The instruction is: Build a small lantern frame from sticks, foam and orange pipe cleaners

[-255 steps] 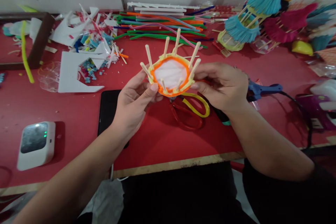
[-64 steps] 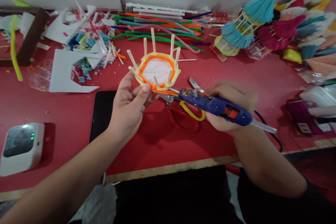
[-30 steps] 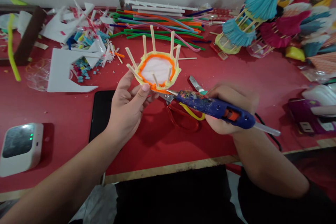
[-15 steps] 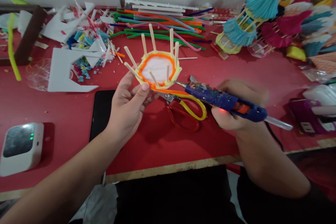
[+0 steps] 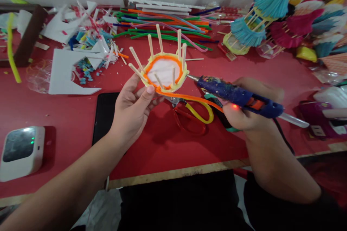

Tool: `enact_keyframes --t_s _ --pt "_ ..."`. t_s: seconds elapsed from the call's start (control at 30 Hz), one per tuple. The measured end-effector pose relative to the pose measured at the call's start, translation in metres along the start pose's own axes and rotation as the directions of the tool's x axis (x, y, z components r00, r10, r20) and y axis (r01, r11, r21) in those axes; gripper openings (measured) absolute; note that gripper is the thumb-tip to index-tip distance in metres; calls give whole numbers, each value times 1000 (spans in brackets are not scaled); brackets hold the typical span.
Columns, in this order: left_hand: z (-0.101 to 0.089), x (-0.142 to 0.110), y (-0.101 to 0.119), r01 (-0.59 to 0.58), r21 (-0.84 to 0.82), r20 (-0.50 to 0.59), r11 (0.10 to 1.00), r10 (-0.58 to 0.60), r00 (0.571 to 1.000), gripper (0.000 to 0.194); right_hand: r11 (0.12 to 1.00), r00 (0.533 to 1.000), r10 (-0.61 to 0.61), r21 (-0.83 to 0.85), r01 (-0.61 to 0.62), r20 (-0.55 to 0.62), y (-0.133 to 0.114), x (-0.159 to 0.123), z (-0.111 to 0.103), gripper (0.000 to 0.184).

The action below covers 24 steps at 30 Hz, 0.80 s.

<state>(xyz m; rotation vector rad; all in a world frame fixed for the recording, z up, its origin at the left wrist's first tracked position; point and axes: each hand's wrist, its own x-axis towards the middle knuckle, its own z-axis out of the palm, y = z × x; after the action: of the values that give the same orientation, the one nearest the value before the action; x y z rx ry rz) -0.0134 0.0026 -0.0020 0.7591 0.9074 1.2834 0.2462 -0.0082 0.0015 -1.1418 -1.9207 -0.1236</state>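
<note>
My left hand [image 5: 134,104] is closed on the near left rim of a round craft base [image 5: 162,72] with a white middle and a pale yellow edge. Several wooden sticks [image 5: 159,39] stand up around it. An orange pipe cleaner [image 5: 189,97] lines the inside of the ring, and its loose tail runs off toward my right hand [image 5: 249,104]. That hand is wrapped round a blue glue gun [image 5: 230,90], stained with glue, with a red light glowing and a clear glue stick [image 5: 295,120] at its back. The nozzle points at the right edge of the base, at or very near it.
Below the base lie scissors [image 5: 199,112] with yellow and red handles and a black phone [image 5: 105,115]. Pipe cleaners [image 5: 168,25] are heaped at the back, beside scraps and cut white foam board [image 5: 62,75]. Blue pleated craft towers [image 5: 260,18] stand back right. A white device [image 5: 23,151] sits left.
The glue gun has moved right and slightly up, from the near right of the base to its right edge. The base has shifted slightly right. More of the orange tail shows.
</note>
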Motion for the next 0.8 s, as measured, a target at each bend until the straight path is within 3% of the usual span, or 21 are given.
enact_keyframes --t_s 0.07,0.2,0.37,0.47,0.53,0.6,0.67,0.73,0.8 --pt "-1 1 0 3 -18 -1 1000 -3 1000 32 998 999 33 -59 -33 -1 8 -1 1 9" --pt "-2 2 -1 21 -34 -31 999 -22 999 28 959 982 189 -221 -179 24 37 1 -4 23" --pt "-2 2 -1 39 -33 -29 999 -40 999 24 926 931 280 -322 -198 234 102 -7 -20 35" --pt "-2 2 -1 43 -46 -36 998 -45 998 27 913 894 310 -364 -185 324 124 -10 -25 34" --pt "-1 2 -1 34 -45 -42 998 -36 998 30 894 912 317 -403 -195 261 115 -7 -24 36" --pt "1 1 -1 27 -42 -32 999 -28 999 34 885 952 295 -398 -241 80 86 0 -17 38" --pt "3 -1 1 40 -46 -10 998 -41 999 37 947 962 260 -173 -271 -83 45 6 -6 35" --pt "4 -2 3 78 -47 -2 996 -78 997 41 926 952 302 219 -307 60 5 9 6 32" --pt "4 -2 3 92 -40 -22 995 -93 995 48 838 913 295 383 -389 283 -25 9 15 30"
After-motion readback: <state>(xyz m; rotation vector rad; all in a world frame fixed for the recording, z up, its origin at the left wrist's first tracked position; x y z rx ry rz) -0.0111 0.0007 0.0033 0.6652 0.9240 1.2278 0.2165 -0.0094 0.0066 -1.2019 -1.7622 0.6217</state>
